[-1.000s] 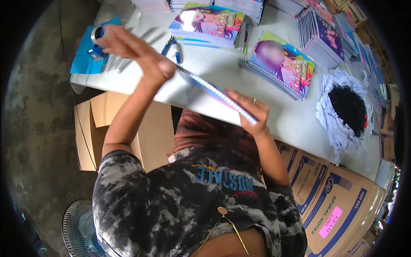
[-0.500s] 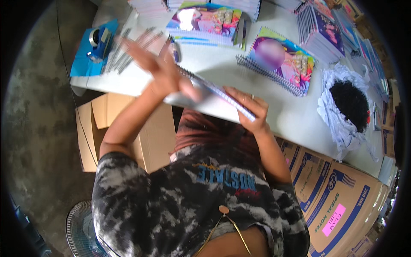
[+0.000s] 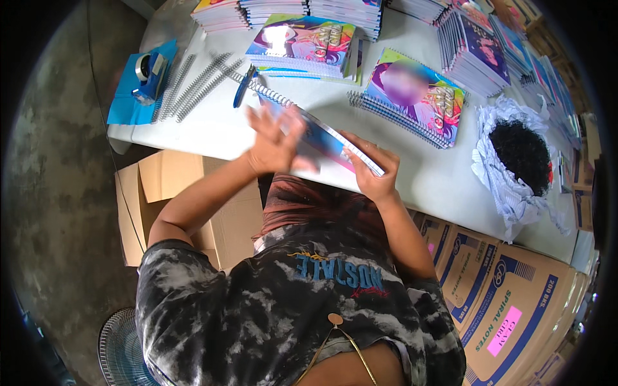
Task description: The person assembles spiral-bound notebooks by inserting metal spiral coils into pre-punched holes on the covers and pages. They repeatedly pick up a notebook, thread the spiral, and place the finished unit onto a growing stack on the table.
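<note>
Notebook (image 3: 324, 137) held tilted above near edge of white table (image 3: 444, 183). Notebook's right end gripped between thumb and fingers of right hand (image 3: 376, 172). Left hand (image 3: 273, 143) spread open, blurred; contact cannot be told. Wire coil (image 3: 275, 96) aimed toward table's left end, where tape dispenser (image 3: 150, 76) is set.

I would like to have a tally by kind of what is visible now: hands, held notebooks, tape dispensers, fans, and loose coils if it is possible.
Hands: 2 (left hand, right hand)
Held notebook: 1
Tape dispenser: 1
Fan: 1
Total: 5, without the loose coils, which overlap too much to count surely.
</note>
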A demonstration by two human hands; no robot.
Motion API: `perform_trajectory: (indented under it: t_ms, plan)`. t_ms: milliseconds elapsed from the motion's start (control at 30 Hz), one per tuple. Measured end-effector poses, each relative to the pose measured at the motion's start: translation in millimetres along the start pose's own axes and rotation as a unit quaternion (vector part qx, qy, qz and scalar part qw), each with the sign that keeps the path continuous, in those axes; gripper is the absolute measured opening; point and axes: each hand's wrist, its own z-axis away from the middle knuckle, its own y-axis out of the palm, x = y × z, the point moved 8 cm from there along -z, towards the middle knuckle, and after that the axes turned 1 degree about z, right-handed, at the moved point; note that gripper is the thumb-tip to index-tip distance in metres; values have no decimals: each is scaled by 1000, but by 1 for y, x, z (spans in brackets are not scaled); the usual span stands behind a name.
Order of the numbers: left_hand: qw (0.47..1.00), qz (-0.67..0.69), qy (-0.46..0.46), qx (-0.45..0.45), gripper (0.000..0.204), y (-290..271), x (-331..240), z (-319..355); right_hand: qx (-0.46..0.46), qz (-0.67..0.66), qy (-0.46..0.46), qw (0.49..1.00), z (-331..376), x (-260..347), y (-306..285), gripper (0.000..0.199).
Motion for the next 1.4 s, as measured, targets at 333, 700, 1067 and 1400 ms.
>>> perform_trajectory:
  t_ms: [333, 700, 1067, 1400]
  plan:
    - [992, -38, -89, 81, 78, -3, 5, -5, -9, -86, 159, 984, 16, -18, -1, 25]
    - [842, 223, -150, 468, 22, 5, 54, -87, 34, -118, 120, 985, 3, -15, -3, 25]
    - [840, 247, -144, 460, 20, 7, 49, -86, 23, -173, 182, 968, 5, -18, -4, 26]
    - [885, 162, -68, 432, 22, -11, 28, -104, 13, -191, 181, 965, 3, -9, -12, 24]
